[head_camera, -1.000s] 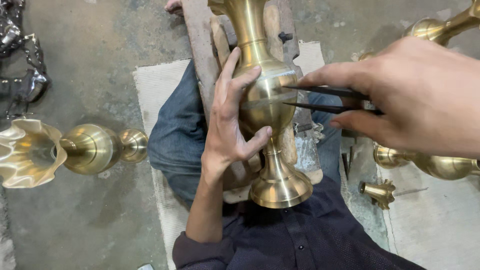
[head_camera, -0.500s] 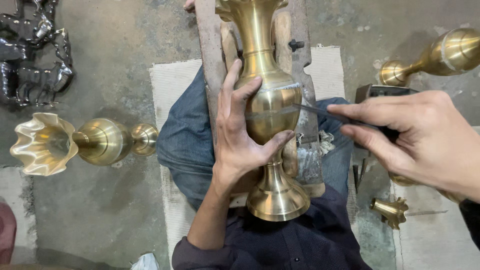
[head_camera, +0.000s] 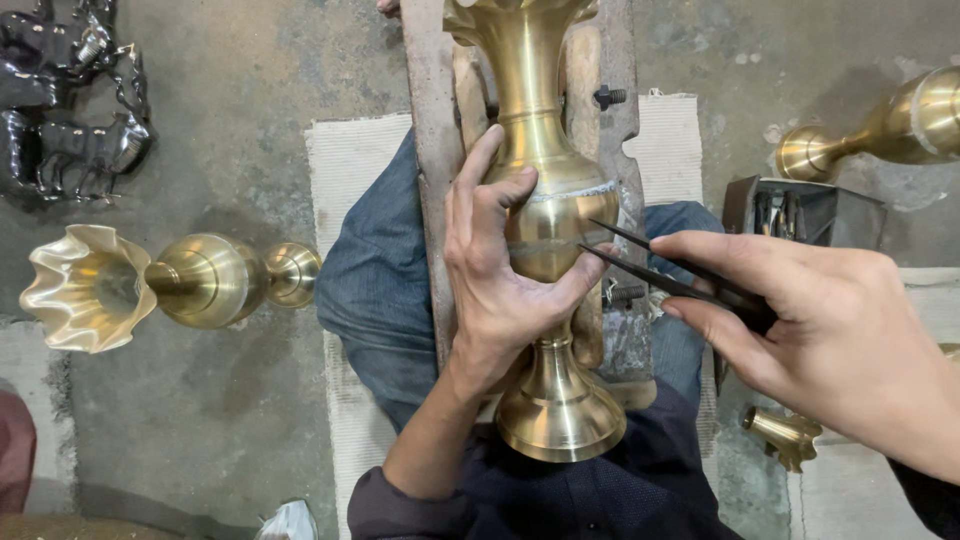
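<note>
A tall brass vase (head_camera: 545, 190) lies across a wooden block (head_camera: 437, 150) over my lap, its round foot toward me. My left hand (head_camera: 500, 270) wraps the vase's belly, thumb under, fingers spread over the top. My right hand (head_camera: 830, 330) pinches black pointed tweezers (head_camera: 660, 265), whose two tips touch the right side of the belly just below a pale scribed band.
A finished brass vase with a wavy rim (head_camera: 150, 285) lies on the concrete floor at left. Another brass vase (head_camera: 880, 125) lies top right, beside a dark tool box (head_camera: 800, 210). A small brass piece (head_camera: 785, 435) sits lower right. Dark metal figures (head_camera: 70, 100) crowd the top left corner.
The tweezers' tips have slid down the vase's belly. My right hand has drawn back to the right and lower. The left hand keeps its hold.
</note>
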